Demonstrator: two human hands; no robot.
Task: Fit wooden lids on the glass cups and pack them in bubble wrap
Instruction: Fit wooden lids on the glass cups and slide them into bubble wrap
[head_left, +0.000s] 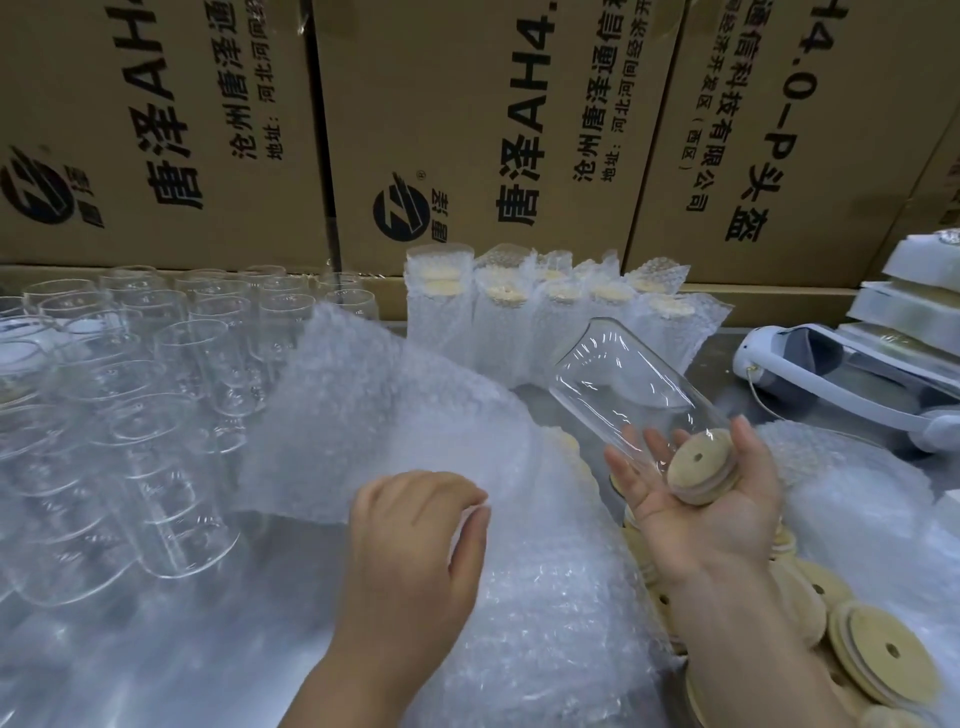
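Cradling a glass cup (623, 379) in the palm-up right grip (696, 499), thumb and fingers curled round its mouth end, wooden lid (698, 465) fitted, base tilted up and away. Pinching the edge of a bubble wrap sheet (374, 415) in the left grip (415, 530), fingertips clamped together on it. Farther out on the tabletop (724, 358): bare cups (197, 353) at left, wrapped cups (519, 322) at the back, loose lids (878, 654) at right

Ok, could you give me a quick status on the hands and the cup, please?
Left hand pinches bubble wrap sheet. Right hand holds glass cup, wooden lid fitted. Cup not yet wrapped. Nothing between cup and sheet.
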